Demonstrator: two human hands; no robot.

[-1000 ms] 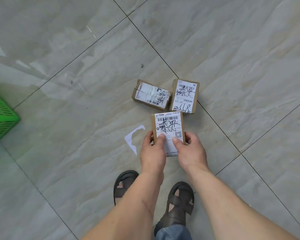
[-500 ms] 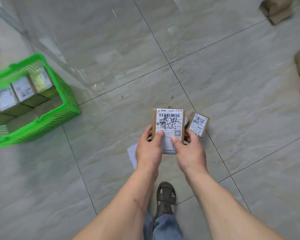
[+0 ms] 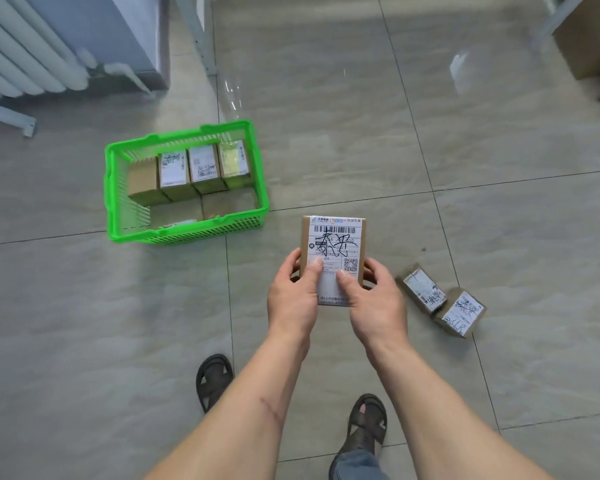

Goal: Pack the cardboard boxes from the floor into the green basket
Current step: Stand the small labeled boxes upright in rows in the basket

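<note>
Finding 1: My left hand (image 3: 293, 299) and right hand (image 3: 378, 303) are both clamped on 1 cardboard box (image 3: 333, 252), thumbs pressed on its white label, fingers curled round the side edges. The box is clear of the floor, held label-up in front of me.

Finding 2, change: 1 second ago the green basket (image 3: 187, 233) showed only as a corner at my 9 o'clock edge of view, and this box hung directly over the pair of boxes still down. Half a second ago the basket was half in view. It now lies fully in view at about 10 o'clock from the held box, near but not touching. The 2 remaining boxes, the first floor box (image 3: 421, 289) and the second floor box (image 3: 461, 311), now lie at my 3 o'clock, touching each other. My grip reads unchanged across all 3 views.

Finding 3, basket contents: a row of 4 packed boxes (image 3: 187, 171) stands along the far wall. The near half of the basket shows bare bottom, apart from a small pale item by the near wall that I cannot identify.

Assessment: I judge the pickup complete and the carry under way. The near row looks free to take this box. By my count 2 boxes are left on this patch of floor.
</note>
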